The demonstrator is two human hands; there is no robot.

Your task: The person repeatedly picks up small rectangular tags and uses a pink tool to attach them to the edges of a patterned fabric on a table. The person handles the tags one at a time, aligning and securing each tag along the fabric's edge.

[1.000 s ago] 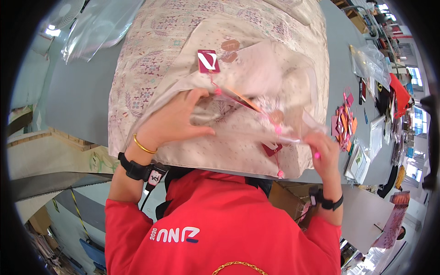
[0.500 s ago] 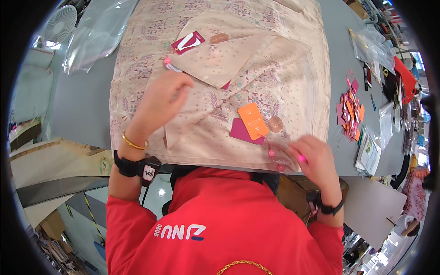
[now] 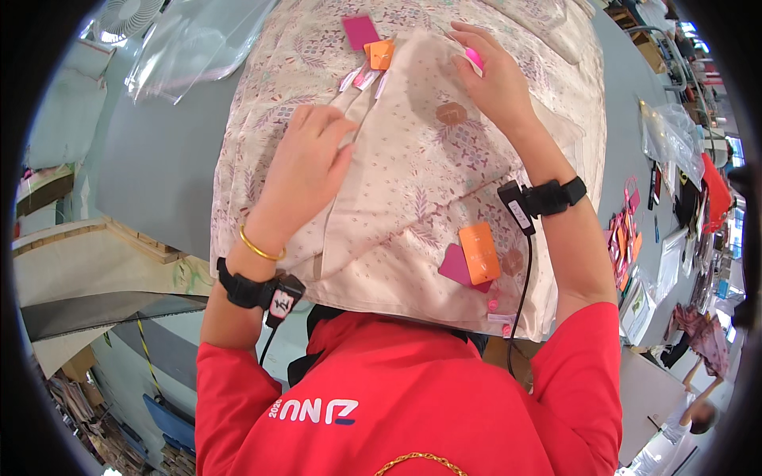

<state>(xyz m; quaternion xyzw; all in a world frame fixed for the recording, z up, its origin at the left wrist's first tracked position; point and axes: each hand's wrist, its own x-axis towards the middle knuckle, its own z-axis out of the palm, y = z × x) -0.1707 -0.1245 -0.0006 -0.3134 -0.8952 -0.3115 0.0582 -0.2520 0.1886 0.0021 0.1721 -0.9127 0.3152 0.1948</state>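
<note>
At ten to eleven o'clock, a clear plastic bag (image 3: 198,55) on the grey table (image 3: 167,143), top end cut off by the frame. Then the left hand (image 3: 311,163), just inside at eleven: fingers bent over the cloth's edge, thumb a little apart, and blurred enough that I can't tell whether it pinches anything.

On to the middle, and here's the pale patterned cloth (image 3: 389,174), spread from the table's near edge up past twelve, one flap folded across, a brown sticker (image 3: 451,113) on it. At twelve, a magenta tag (image 3: 361,32) and an orange tag (image 3: 381,55), with small white labels beneath.

Toward three, a second orange tag (image 3: 479,255) overlaps a purple tag (image 3: 454,266). Up at one o'clock, the right hand (image 3: 496,79): fingers loosely spread, thumb apart, no cloth visibly gripped; a pink spot by the fingers is too small to identify.

Progress? Tags are on and one fold is laid; by my judgement the flap's slanting, wrinkled edges want squaring. Layers underneath are hidden. At three, a heap of tags (image 3: 619,238), partly behind the right arm, sits off the cloth.
</note>
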